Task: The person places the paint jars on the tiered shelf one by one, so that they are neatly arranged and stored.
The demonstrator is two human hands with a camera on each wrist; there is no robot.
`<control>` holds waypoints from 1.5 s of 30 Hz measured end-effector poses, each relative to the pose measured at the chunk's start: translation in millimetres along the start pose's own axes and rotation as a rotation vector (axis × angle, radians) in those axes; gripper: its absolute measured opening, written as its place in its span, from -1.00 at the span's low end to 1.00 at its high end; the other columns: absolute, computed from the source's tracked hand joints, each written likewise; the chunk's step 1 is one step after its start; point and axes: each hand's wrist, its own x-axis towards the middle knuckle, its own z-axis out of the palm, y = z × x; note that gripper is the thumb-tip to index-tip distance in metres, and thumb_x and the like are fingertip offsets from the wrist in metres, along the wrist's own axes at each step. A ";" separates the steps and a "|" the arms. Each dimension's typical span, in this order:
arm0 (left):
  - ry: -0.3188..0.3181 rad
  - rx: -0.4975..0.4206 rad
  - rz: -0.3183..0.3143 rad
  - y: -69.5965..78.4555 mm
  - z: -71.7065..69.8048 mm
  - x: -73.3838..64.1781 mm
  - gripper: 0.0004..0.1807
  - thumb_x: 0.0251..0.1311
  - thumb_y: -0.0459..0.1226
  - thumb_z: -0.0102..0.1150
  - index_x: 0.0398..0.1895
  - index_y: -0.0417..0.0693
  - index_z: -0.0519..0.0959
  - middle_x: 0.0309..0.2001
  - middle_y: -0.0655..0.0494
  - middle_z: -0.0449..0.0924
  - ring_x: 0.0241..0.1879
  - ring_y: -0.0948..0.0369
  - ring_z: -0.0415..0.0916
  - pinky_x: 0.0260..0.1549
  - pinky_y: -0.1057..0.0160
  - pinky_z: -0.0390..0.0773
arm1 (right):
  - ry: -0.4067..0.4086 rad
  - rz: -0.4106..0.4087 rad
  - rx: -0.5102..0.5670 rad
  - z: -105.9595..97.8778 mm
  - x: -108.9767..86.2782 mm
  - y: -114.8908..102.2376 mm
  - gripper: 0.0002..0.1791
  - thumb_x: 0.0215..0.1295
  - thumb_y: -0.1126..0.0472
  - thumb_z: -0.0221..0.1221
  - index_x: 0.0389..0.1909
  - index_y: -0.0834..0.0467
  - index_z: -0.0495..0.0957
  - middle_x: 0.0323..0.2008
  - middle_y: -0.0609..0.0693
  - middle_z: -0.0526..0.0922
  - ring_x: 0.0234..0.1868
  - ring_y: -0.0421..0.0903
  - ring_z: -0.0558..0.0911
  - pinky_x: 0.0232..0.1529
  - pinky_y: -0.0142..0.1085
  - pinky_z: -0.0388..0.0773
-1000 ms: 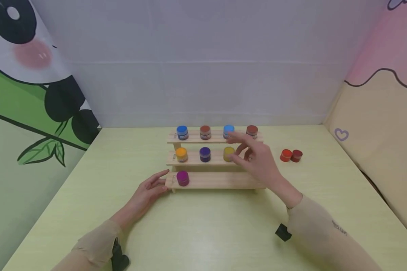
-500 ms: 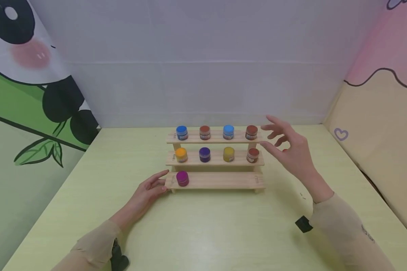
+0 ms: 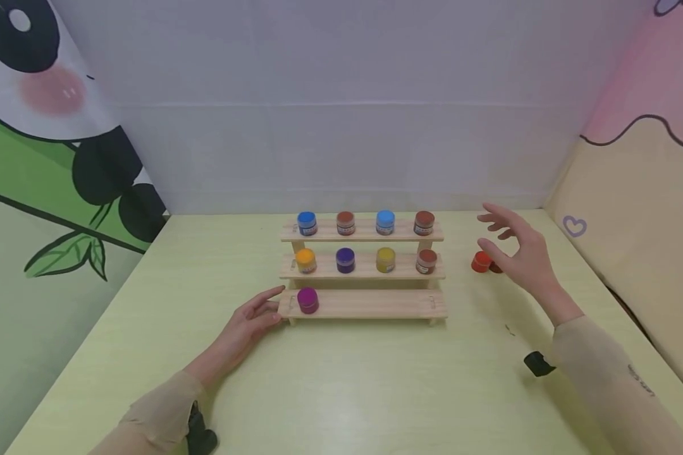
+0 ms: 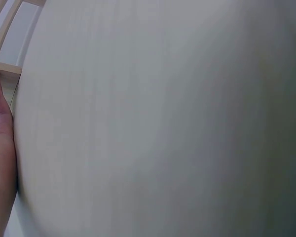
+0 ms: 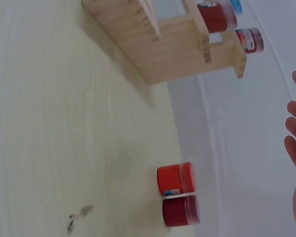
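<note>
A three-tier wooden display rack [image 3: 370,305] stands on the table, bearing small paint jars. At its lower left end my left hand [image 3: 243,328] touches the bottom tier, fingers fairly straight; the left wrist view shows a fingertip against the wood [image 4: 7,69]. My right hand [image 3: 520,253], fingers spread and holding nothing, hovers right of the rack above two loose jars. One is a bright red paint jar [image 3: 480,261]; the other, a dark red paint jar [image 5: 180,211], is mostly hidden behind the hand in the head view. These two stand side by side.
On the top tier are blue [image 3: 307,223], brown [image 3: 345,223], light blue [image 3: 384,222] and brown jars [image 3: 424,223]. The middle tier bears orange [image 3: 305,260], purple [image 3: 345,260], yellow [image 3: 385,260] and brown jars [image 3: 426,261]. A magenta jar [image 3: 307,301] stands on the bottom tier.
My right hand has left the middle tier, where a brown jar now shows at the right end, and moved right to above the loose red jars. The left hand has stayed put.
</note>
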 end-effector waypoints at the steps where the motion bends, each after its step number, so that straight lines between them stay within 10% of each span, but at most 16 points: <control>1: 0.001 0.001 0.000 0.3 0.2 0.2 -0.30 0.39 -0.28 0.10 0.54 -0.02 0.10 0.01 0.29 0.62 0.07 0.39 0.57 0.11 0.47 0.53 | -0.005 0.011 -0.005 -1.7 -1.9 5.3 -0.21 0.11 0.46 0.32 0.40 0.00 0.37 0.07 0.11 0.66 -0.03 -0.56 0.48 -0.08 -0.55 0.40; 12: 0.000 -0.010 0.010 0.7 0.9 -0.1 -0.30 0.38 -0.30 0.10 0.54 -0.04 0.10 -0.02 0.32 0.63 0.05 0.39 0.58 0.10 0.46 0.54 | -0.145 0.159 -0.106 -16.5 -17.6 52.0 -0.16 0.23 0.27 0.32 0.49 -0.18 0.22 0.28 0.15 0.51 0.12 -0.25 0.39 0.06 -0.58 0.25; 19: -0.003 -0.018 0.015 1.4 1.0 -0.1 -0.29 0.38 -0.31 0.10 0.54 -0.06 0.09 -0.03 0.32 0.64 0.04 0.40 0.58 0.09 0.47 0.54 | -0.360 0.275 -0.089 -22.3 -22.2 66.9 -0.02 0.21 0.17 0.36 0.56 -0.19 0.02 0.49 0.18 0.20 0.33 0.24 0.28 0.24 0.09 0.27; 33: 0.012 -0.004 -0.012 0.4 1.6 -1.4 -0.30 0.38 -0.29 0.10 0.54 -0.03 0.10 -0.03 0.33 0.64 0.04 0.40 0.58 0.09 0.47 0.53 | -0.486 0.365 -0.056 -23.1 -32.4 78.4 0.06 0.19 0.14 0.39 0.58 -0.18 -0.08 0.46 0.29 0.21 0.28 0.30 0.38 0.21 0.28 0.33; 40: 0.008 -0.012 -0.004 1.0 1.4 -1.3 -0.30 0.38 -0.31 0.09 0.54 -0.05 0.10 -0.04 0.34 0.64 0.04 0.41 0.58 0.10 0.47 0.53 | -0.544 0.350 -0.056 -26.7 -36.2 82.4 0.09 0.19 0.10 0.39 0.59 -0.09 -0.12 0.43 0.32 0.24 0.21 0.27 0.48 0.16 0.15 0.47; 45: 0.010 -0.009 -0.005 1.7 1.2 -1.4 -0.30 0.39 -0.31 0.09 0.54 -0.04 0.10 -0.04 0.33 0.64 0.03 0.41 0.58 0.09 0.48 0.54 | -0.571 0.360 -0.070 -27.8 -38.3 86.3 0.04 0.19 0.08 0.39 0.58 -0.03 -0.05 0.37 0.27 0.35 0.23 0.22 0.48 0.15 -0.37 0.47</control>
